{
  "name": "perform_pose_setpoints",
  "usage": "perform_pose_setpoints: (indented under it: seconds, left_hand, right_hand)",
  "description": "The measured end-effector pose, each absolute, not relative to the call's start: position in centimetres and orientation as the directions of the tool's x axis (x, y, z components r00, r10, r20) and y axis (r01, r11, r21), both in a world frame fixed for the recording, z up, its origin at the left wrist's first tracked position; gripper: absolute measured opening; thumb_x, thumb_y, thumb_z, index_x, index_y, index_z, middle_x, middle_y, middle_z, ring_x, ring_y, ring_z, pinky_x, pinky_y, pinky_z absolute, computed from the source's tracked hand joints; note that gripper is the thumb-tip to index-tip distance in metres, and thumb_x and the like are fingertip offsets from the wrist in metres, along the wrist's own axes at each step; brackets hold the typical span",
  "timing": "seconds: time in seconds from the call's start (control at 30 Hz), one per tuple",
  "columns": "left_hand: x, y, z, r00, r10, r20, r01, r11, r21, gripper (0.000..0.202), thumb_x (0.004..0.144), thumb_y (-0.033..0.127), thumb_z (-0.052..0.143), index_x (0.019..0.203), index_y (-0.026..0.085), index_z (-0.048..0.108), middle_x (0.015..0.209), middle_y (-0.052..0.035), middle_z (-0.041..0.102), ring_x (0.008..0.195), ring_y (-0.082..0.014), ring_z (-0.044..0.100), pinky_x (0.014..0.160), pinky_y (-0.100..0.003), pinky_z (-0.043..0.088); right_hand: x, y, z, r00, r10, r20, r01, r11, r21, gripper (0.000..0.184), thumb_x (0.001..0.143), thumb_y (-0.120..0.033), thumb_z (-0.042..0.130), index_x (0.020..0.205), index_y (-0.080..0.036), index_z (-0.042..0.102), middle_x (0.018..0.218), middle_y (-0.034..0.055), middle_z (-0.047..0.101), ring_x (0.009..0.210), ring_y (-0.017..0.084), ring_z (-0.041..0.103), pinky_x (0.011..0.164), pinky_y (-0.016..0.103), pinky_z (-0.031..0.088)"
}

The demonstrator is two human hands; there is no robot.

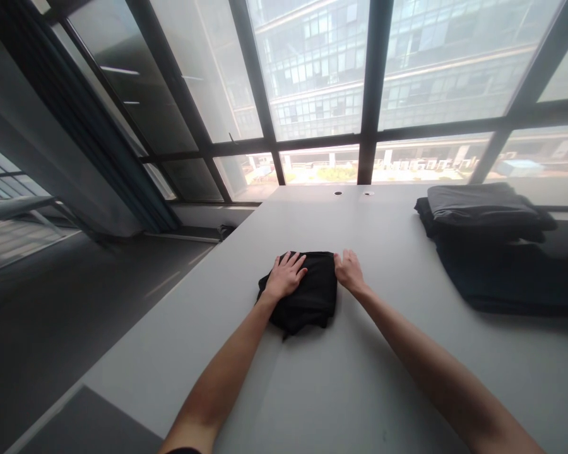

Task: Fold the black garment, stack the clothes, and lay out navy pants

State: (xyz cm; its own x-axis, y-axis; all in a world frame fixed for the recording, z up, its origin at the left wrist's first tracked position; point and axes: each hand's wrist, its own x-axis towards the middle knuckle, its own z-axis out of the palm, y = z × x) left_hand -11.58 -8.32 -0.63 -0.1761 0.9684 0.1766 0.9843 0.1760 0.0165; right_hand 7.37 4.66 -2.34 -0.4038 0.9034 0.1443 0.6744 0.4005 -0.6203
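Tall windows (317, 69) light a white table (341, 391), where a folded black cloth (315, 293) lies well left of some stacked dark fabric (506, 271). The person's left hand (284, 275) rests flat and spread on the cloth, gripping nothing. The right hand (349, 271) is at the cloth's right edge; I can't tell whether it pinches that edge.

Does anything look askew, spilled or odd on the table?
Slightly: the folded black fabric bundle under the left hand has an uneven near edge with a small corner poking out, so it looks not quite squared. No spill or damage stands out on the smooth white table.
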Motion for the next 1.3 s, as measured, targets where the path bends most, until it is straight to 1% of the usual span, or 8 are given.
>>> perform_pose_setpoints:
  seconds: [0.23, 0.47, 0.57, 0.7, 0.8, 0.93, 1.03, 1.3]
  left_hand:
    - [-11.0, -8.0, -0.9, -0.198, 0.942, 0.272, 0.974, 0.22, -0.054, 0.053, 0.107, 0.044, 0.031, 0.154, 0.025, 0.048, 0.16, -0.0077, 0.046, 0.15, -0.0317, 0.035, 0.123, -0.061, 0.019]
    - [-10.9, -8.1, -0.6, -0.191, 0.947, 0.258, 0.976, 0.212, -0.055, 0.052, 0.107, 0.043, 0.034, 0.154, 0.025, 0.048, 0.159, -0.0078, 0.047, 0.149, -0.0321, 0.036, 0.122, -0.06, 0.024]
    - [-10.9, -8.1, -0.4, -0.204, 0.947, 0.248, 0.976, 0.218, -0.03, 0.053, 0.107, 0.043, 0.034, 0.154, 0.023, 0.049, 0.159, -0.0086, 0.047, 0.149, -0.0322, 0.036, 0.122, -0.06, 0.024]
    - [-11.0, -8.0, -0.3, -0.223, 0.947, 0.233, 0.974, 0.229, 0.001, 0.053, 0.107, 0.044, 0.034, 0.154, 0.024, 0.049, 0.159, -0.0081, 0.046, 0.15, -0.0314, 0.035, 0.123, -0.058, 0.022]
    - [-11.0, -8.0, -0.2, -0.227, 0.949, 0.219, 0.973, 0.228, 0.02, 0.054, 0.107, 0.046, 0.032, 0.155, 0.026, 0.047, 0.161, -0.0072, 0.044, 0.151, -0.0317, 0.033, 0.123, -0.058, 0.022]
    - [-11.3, -7.9, 0.0, -0.239, 0.95, 0.201, 0.971, 0.229, 0.072, 0.056, 0.108, 0.049, 0.028, 0.157, 0.027, 0.044, 0.163, -0.0057, 0.041, 0.152, -0.0323, 0.031, 0.123, -0.059, 0.023]
    - [-11.5, -7.9, -0.1, -0.243, 0.948, 0.206, 0.968, 0.224, 0.111, 0.056, 0.108, 0.05, 0.028, 0.157, 0.028, 0.043, 0.162, -0.0063, 0.041, 0.152, -0.0318, 0.032, 0.122, -0.06, 0.023]
    - [-11.9, -7.3, 0.1, -0.295, 0.93, 0.218, 0.928, 0.225, 0.299, 0.052, 0.106, 0.042, 0.031, 0.154, 0.03, 0.047, 0.162, -0.0061, 0.042, 0.153, -0.0315, 0.031, 0.122, -0.065, 0.019]
  right_hand:
    - [8.7, 1.9, -2.6, -0.563, 0.721, 0.404, 0.485, 0.684, -0.546, 0.062, 0.103, -0.039, 0.032, 0.158, -0.01, 0.039, 0.166, 0.0127, 0.03, 0.156, 0.024, 0.019, 0.126, 0.043, 0.018]
    - [7.1, -1.7, -3.8, -0.713, 0.648, 0.266, 0.472, 0.725, -0.501, 0.069, 0.099, -0.039, 0.046, 0.16, -0.008, 0.034, 0.17, 0.014, 0.014, 0.158, 0.027, 0.005, 0.127, 0.05, 0.009]
    - [7.6, -1.6, -2.9, -0.544, 0.78, 0.31, 0.414, 0.571, -0.709, 0.066, 0.097, -0.034, 0.046, 0.157, -0.007, 0.038, 0.168, 0.0172, 0.023, 0.156, 0.027, 0.016, 0.126, 0.044, 0.015]
    - [8.2, -0.7, -1.4, -0.358, 0.933, -0.039, 0.202, 0.037, -0.979, 0.052, 0.087, -0.031, 0.055, 0.136, -0.011, 0.057, 0.142, 0.0188, 0.057, 0.136, 0.03, 0.047, 0.114, 0.041, 0.039]
    - [8.2, 0.1, -0.9, -0.424, 0.877, -0.225, 0.158, -0.173, -0.972, 0.037, 0.086, -0.036, 0.057, 0.115, -0.014, 0.062, 0.109, 0.0137, 0.07, 0.104, 0.027, 0.065, 0.087, 0.038, 0.056]
    - [8.1, 0.0, -0.7, -0.568, 0.743, -0.353, 0.091, -0.369, -0.925, 0.035, 0.086, -0.047, 0.063, 0.104, -0.018, 0.064, 0.089, 0.0087, 0.071, 0.076, 0.022, 0.068, 0.062, 0.032, 0.057]
    - [7.6, -1.3, -0.6, -0.633, 0.701, -0.328, 0.009, -0.417, -0.909, 0.036, 0.082, -0.048, 0.07, 0.102, -0.019, 0.067, 0.091, 0.0077, 0.073, 0.077, 0.021, 0.069, 0.063, 0.03, 0.058]
    - [6.8, -2.4, -0.2, -0.576, 0.751, -0.323, -0.121, -0.469, -0.875, 0.043, 0.072, -0.013, 0.064, 0.114, -0.019, 0.06, 0.083, 0.0007, 0.069, 0.071, 0.017, 0.065, 0.062, 0.025, 0.055]
